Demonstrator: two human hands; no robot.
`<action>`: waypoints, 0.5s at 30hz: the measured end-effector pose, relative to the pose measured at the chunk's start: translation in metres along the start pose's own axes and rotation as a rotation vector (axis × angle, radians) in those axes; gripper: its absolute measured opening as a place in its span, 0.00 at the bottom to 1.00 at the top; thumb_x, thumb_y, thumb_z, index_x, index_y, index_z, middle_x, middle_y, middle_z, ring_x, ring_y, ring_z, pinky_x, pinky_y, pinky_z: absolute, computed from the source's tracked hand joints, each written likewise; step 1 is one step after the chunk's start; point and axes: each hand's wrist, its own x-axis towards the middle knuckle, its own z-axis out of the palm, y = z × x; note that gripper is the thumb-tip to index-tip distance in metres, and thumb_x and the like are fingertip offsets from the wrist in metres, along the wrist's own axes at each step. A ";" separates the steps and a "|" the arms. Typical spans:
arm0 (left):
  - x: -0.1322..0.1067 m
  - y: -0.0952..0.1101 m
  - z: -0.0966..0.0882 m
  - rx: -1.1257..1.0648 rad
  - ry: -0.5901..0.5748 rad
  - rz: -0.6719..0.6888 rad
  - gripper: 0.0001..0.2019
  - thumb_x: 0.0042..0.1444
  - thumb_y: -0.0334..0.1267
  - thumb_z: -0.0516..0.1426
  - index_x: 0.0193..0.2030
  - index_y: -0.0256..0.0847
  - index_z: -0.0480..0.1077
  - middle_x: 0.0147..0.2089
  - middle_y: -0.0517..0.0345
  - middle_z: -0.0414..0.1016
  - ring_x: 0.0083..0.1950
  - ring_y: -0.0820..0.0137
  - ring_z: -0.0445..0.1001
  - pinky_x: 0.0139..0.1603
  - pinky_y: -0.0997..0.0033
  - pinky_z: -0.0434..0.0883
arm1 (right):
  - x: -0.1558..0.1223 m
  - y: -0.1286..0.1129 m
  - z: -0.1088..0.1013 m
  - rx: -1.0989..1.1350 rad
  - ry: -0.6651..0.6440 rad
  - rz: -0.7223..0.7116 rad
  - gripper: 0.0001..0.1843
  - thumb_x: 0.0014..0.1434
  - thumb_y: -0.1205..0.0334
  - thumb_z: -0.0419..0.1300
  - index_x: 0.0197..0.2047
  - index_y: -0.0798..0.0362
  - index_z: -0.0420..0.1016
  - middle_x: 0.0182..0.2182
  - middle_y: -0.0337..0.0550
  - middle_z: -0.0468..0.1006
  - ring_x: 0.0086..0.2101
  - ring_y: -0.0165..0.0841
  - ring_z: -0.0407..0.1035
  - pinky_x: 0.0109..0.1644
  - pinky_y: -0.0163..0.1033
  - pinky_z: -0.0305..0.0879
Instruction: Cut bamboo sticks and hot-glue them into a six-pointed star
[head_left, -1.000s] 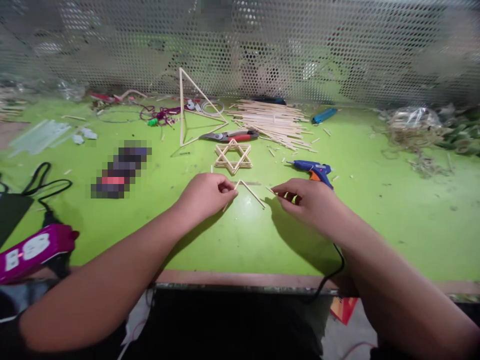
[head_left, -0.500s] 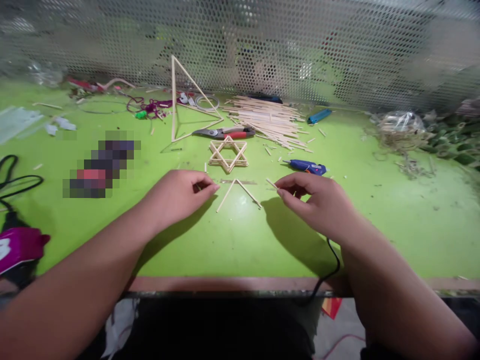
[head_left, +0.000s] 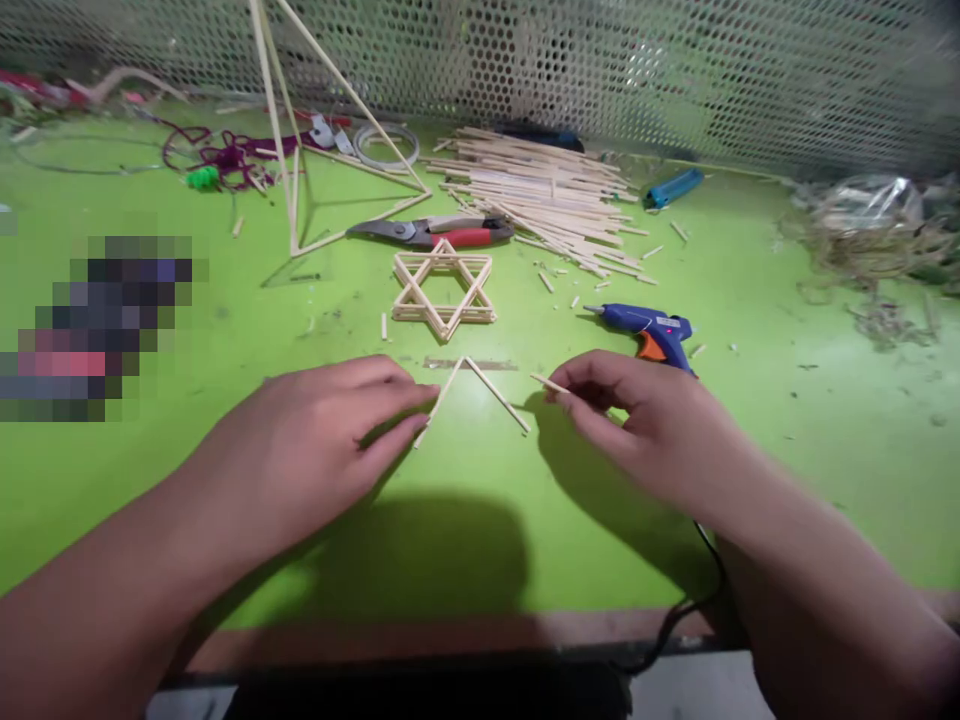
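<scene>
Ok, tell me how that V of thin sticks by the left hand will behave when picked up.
The V of sticks should feel light, as both legs are slender. Each leg looks straight, so probably fairly stiff. The tip may be fragile: the legs meet only there, with nothing bridging the open end.

Green table (head_left: 795,480) before a holed metal screen (head_left: 517,60)

The screen spans the back, silvery grey, with green patches showing through. A brown strip (head_left: 420,640) edges the table's near side; below it, pale grey floor (head_left: 697,688) shows. Light leaves a sheen on the table.
</scene>
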 end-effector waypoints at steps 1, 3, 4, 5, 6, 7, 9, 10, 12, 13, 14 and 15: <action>-0.001 0.000 -0.001 -0.005 -0.008 0.027 0.18 0.79 0.46 0.55 0.59 0.52 0.88 0.58 0.56 0.90 0.53 0.56 0.89 0.55 0.56 0.85 | 0.002 -0.001 0.001 0.022 -0.035 0.017 0.09 0.72 0.58 0.63 0.48 0.47 0.85 0.37 0.43 0.89 0.34 0.38 0.81 0.37 0.41 0.71; -0.003 0.001 -0.002 -0.006 -0.028 0.066 0.18 0.79 0.45 0.55 0.58 0.54 0.88 0.61 0.59 0.90 0.57 0.56 0.89 0.61 0.53 0.85 | 0.006 -0.003 0.003 0.057 -0.074 0.027 0.10 0.74 0.55 0.63 0.49 0.47 0.86 0.39 0.43 0.90 0.35 0.38 0.81 0.37 0.41 0.71; -0.003 0.001 -0.003 0.000 -0.041 0.080 0.18 0.79 0.45 0.55 0.58 0.55 0.88 0.62 0.60 0.89 0.58 0.55 0.89 0.64 0.51 0.84 | 0.007 -0.004 0.004 0.068 -0.087 0.024 0.11 0.74 0.55 0.62 0.49 0.47 0.86 0.39 0.43 0.90 0.35 0.37 0.81 0.37 0.40 0.71; -0.003 0.001 -0.003 0.009 -0.060 0.090 0.19 0.79 0.45 0.54 0.58 0.55 0.89 0.64 0.60 0.89 0.59 0.54 0.89 0.66 0.49 0.84 | 0.009 -0.005 0.004 0.076 -0.101 0.019 0.11 0.75 0.54 0.62 0.48 0.47 0.86 0.39 0.42 0.90 0.34 0.37 0.80 0.37 0.40 0.70; -0.003 0.000 -0.002 0.016 -0.084 0.093 0.19 0.80 0.45 0.54 0.58 0.54 0.89 0.65 0.60 0.88 0.61 0.53 0.89 0.67 0.47 0.84 | 0.009 -0.006 0.005 0.083 -0.112 0.016 0.11 0.75 0.54 0.62 0.48 0.47 0.86 0.38 0.42 0.90 0.34 0.36 0.80 0.37 0.40 0.70; -0.003 -0.001 -0.002 0.017 -0.105 0.088 0.20 0.80 0.46 0.53 0.58 0.54 0.89 0.66 0.59 0.88 0.62 0.52 0.88 0.67 0.46 0.84 | 0.010 -0.006 0.006 0.087 -0.121 0.014 0.12 0.76 0.54 0.62 0.48 0.48 0.86 0.38 0.42 0.90 0.34 0.36 0.80 0.37 0.39 0.70; -0.002 -0.002 0.000 -0.003 -0.137 0.056 0.20 0.79 0.46 0.53 0.57 0.55 0.89 0.66 0.59 0.87 0.64 0.51 0.87 0.69 0.44 0.83 | 0.010 -0.005 0.007 0.094 -0.134 0.014 0.12 0.76 0.53 0.62 0.48 0.48 0.87 0.39 0.43 0.90 0.34 0.36 0.80 0.36 0.39 0.70; -0.001 -0.003 0.001 -0.024 -0.149 0.031 0.20 0.79 0.47 0.54 0.58 0.56 0.89 0.66 0.60 0.87 0.64 0.51 0.87 0.71 0.43 0.82 | 0.010 -0.005 0.007 0.098 -0.136 0.012 0.13 0.76 0.52 0.62 0.48 0.48 0.87 0.39 0.43 0.90 0.34 0.36 0.80 0.36 0.39 0.70; 0.000 -0.004 0.002 -0.069 -0.165 -0.026 0.19 0.78 0.48 0.55 0.57 0.59 0.89 0.66 0.62 0.87 0.65 0.51 0.86 0.74 0.43 0.80 | 0.010 -0.004 0.008 0.102 -0.136 0.008 0.13 0.77 0.52 0.62 0.48 0.47 0.87 0.39 0.43 0.90 0.34 0.36 0.80 0.36 0.39 0.70; 0.001 -0.004 0.002 -0.086 -0.169 -0.048 0.18 0.77 0.49 0.56 0.57 0.60 0.89 0.66 0.62 0.87 0.66 0.50 0.86 0.75 0.42 0.79 | 0.010 -0.004 0.008 0.102 -0.136 0.004 0.13 0.77 0.52 0.62 0.48 0.47 0.87 0.38 0.44 0.90 0.34 0.36 0.80 0.35 0.39 0.70; 0.001 -0.004 0.002 -0.097 -0.177 -0.065 0.18 0.76 0.50 0.56 0.57 0.60 0.90 0.66 0.63 0.87 0.66 0.50 0.86 0.76 0.42 0.78 | 0.011 -0.004 0.008 0.099 -0.135 0.000 0.13 0.77 0.53 0.62 0.48 0.47 0.87 0.38 0.43 0.90 0.33 0.36 0.79 0.35 0.39 0.70; 0.002 -0.004 0.003 -0.103 -0.183 -0.075 0.18 0.76 0.50 0.56 0.57 0.60 0.90 0.67 0.63 0.87 0.67 0.50 0.85 0.77 0.42 0.77 | 0.011 -0.004 0.008 0.096 -0.135 -0.003 0.13 0.77 0.53 0.62 0.48 0.47 0.87 0.38 0.43 0.90 0.33 0.36 0.79 0.35 0.39 0.70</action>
